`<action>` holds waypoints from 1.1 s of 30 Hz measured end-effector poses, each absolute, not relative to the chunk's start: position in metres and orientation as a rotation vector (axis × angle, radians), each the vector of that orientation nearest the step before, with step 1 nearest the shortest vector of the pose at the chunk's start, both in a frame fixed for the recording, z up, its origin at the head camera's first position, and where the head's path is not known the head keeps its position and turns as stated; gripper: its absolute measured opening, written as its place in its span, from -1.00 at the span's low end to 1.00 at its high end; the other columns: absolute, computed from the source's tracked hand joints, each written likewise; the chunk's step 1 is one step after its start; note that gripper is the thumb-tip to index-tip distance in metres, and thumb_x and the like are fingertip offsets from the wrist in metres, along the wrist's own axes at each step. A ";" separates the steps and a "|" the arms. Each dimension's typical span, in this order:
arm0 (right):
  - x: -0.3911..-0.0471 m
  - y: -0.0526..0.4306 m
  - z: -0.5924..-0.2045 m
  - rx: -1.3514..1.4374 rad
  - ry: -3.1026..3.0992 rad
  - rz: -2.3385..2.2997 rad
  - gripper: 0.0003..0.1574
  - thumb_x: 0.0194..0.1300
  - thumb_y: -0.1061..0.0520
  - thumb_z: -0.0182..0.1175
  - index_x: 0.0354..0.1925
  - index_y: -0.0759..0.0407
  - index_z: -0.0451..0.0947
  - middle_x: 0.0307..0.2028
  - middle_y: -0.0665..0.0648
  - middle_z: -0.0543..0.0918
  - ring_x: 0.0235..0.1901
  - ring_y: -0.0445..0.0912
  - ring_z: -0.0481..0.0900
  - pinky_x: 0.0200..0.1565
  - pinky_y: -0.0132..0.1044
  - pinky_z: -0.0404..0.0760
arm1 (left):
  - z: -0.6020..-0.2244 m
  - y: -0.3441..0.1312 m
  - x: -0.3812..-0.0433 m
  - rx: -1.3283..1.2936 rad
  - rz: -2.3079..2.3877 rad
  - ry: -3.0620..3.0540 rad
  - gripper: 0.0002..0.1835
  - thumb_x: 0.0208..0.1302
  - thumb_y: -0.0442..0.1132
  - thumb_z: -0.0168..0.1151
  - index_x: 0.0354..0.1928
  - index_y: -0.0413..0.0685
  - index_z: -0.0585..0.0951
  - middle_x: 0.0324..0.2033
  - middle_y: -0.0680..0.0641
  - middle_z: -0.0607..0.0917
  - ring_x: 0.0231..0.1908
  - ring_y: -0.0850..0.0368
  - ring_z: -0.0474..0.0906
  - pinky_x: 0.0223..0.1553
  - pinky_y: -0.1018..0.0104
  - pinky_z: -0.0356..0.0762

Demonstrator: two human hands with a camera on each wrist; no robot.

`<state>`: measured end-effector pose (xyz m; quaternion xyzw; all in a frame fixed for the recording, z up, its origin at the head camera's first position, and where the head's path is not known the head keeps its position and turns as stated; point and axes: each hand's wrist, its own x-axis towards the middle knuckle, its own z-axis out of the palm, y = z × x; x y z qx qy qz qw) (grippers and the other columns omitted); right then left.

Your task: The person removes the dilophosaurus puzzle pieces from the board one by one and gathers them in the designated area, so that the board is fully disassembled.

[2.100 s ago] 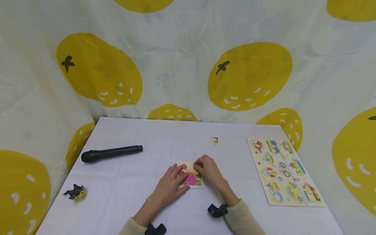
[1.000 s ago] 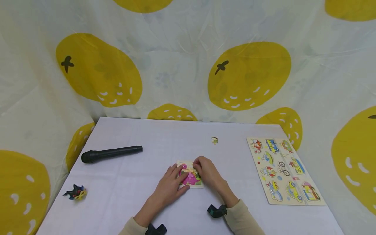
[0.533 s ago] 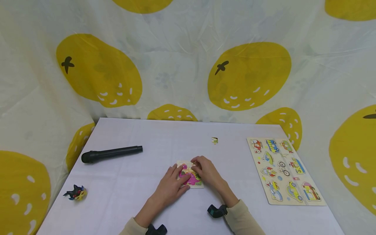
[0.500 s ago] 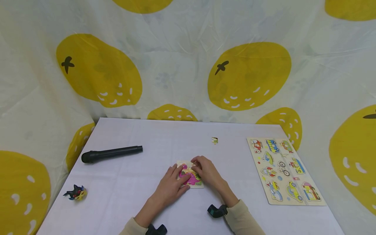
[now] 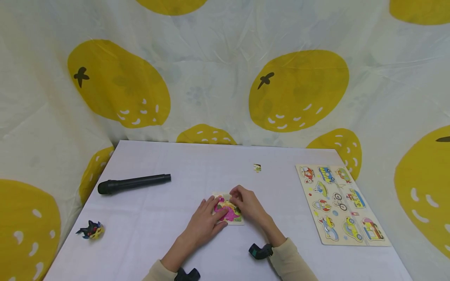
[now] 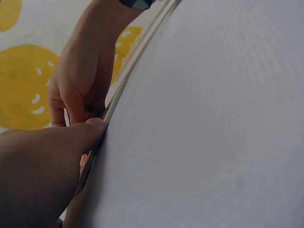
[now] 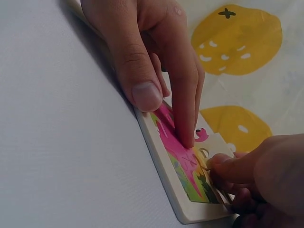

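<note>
A small jigsaw puzzle (image 5: 230, 216) with a pink dinosaur in a pale wooden frame lies on the white table. My left hand (image 5: 203, 217) rests across its left side. One finger of that hand presses on the pink dinosaur, and the thumb (image 7: 146, 96) lies at the frame's near edge. Thumb and index finger of my right hand (image 5: 249, 203) pinch a pale puzzle piece (image 7: 218, 145) at the puzzle's far right corner. In the right wrist view this piece stands slightly raised over its neighbours. Fingers partly cover the picture.
One loose puzzle piece (image 5: 257, 168) lies farther back on the table. A wooden vehicle puzzle board (image 5: 337, 230) lies to the right. On the left are a black microphone (image 5: 135, 184) and a small black-and-yellow toy figure (image 5: 91, 230). A fruit-print curtain (image 5: 211, 78) hangs behind.
The right fingers have shifted slightly left and back again at the puzzle's far right corner. A left finger has slid a little right over the dinosaur.
</note>
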<state>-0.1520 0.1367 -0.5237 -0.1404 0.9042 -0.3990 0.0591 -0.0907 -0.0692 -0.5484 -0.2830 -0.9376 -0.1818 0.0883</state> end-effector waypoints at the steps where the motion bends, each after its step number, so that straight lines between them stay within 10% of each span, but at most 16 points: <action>1: -0.152 0.137 -0.524 -0.420 2.729 -1.216 -0.81 0.37 0.14 0.28 -0.06 0.08 0.56 -0.39 -0.05 0.57 -0.43 -0.20 0.43 -0.39 -0.47 0.44 | -0.548 -0.069 -0.091 -0.844 -0.541 -2.789 -0.53 0.36 0.13 0.23 0.25 0.20 0.61 0.36 -0.21 0.46 0.44 -0.19 0.30 0.46 -0.16 0.24; 33: -0.166 0.138 -0.522 -0.217 2.680 -1.397 -0.78 0.32 0.13 0.29 -0.06 0.12 0.65 -0.38 0.02 0.71 -0.44 -0.17 0.50 -0.35 -0.40 0.47 | -0.551 -0.068 -0.091 -0.829 -0.546 -2.791 -0.52 0.34 0.15 0.25 0.25 0.22 0.62 0.37 -0.20 0.45 0.44 -0.20 0.30 0.46 -0.16 0.25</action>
